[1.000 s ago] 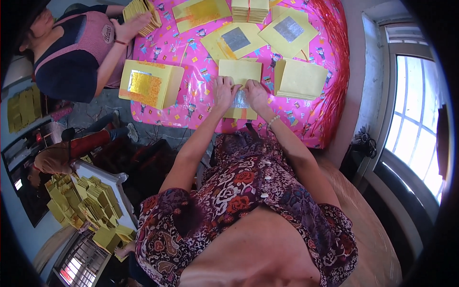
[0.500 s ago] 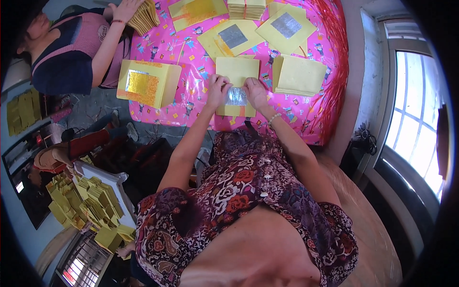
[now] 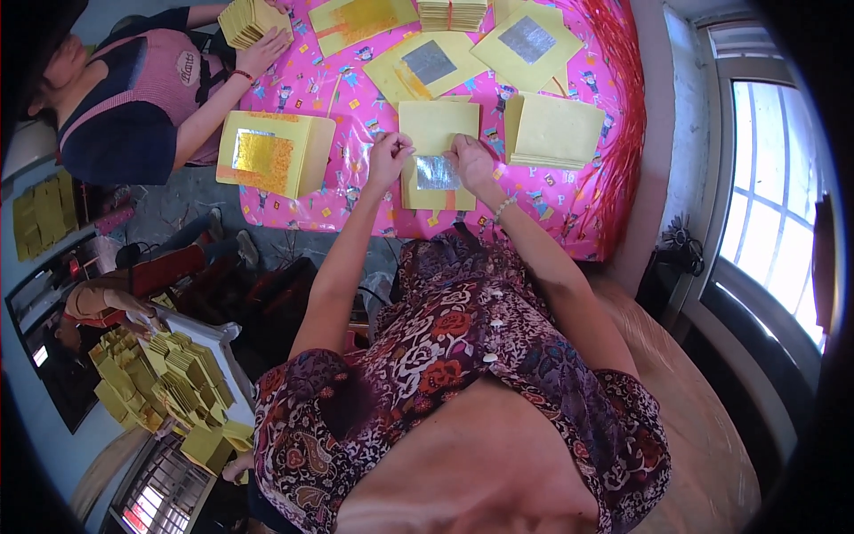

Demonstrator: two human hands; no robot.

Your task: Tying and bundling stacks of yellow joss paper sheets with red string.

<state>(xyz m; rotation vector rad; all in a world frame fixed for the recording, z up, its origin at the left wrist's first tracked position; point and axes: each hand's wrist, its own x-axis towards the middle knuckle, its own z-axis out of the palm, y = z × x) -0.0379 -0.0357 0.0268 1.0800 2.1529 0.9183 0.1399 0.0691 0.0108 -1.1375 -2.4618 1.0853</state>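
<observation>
A yellow paper sheet (image 3: 447, 125) lies in front of me, with a shiny silver foil square (image 3: 436, 173) on its near part. My left hand (image 3: 390, 157) is at the sheet's left edge, fingers closed in a pinch over the paper. On the other side my right hand (image 3: 471, 162) pinches the paper just above the foil's right corner. Its fingertips are partly hidden behind the hand. Close by on the right stands a folded stack of yellow paper (image 3: 556, 132). To the left sits a thick yellow stack with a gold foil square (image 3: 258, 153) on top.
The pink patterned tablecloth (image 3: 351, 200) covers the table. Silver-foiled sheets (image 3: 427, 62) and a banded stack (image 3: 452, 14) lie at the back. Red strands (image 3: 627, 116) hang along the right edge. At upper left, a co-worker's hand (image 3: 265, 52) holds a fanned yellow stack (image 3: 249, 22).
My left hand has slid left to the paper's edge, while my right hand stays near its place. The co-worker's hand has come down and nearer along their yellow stack.
</observation>
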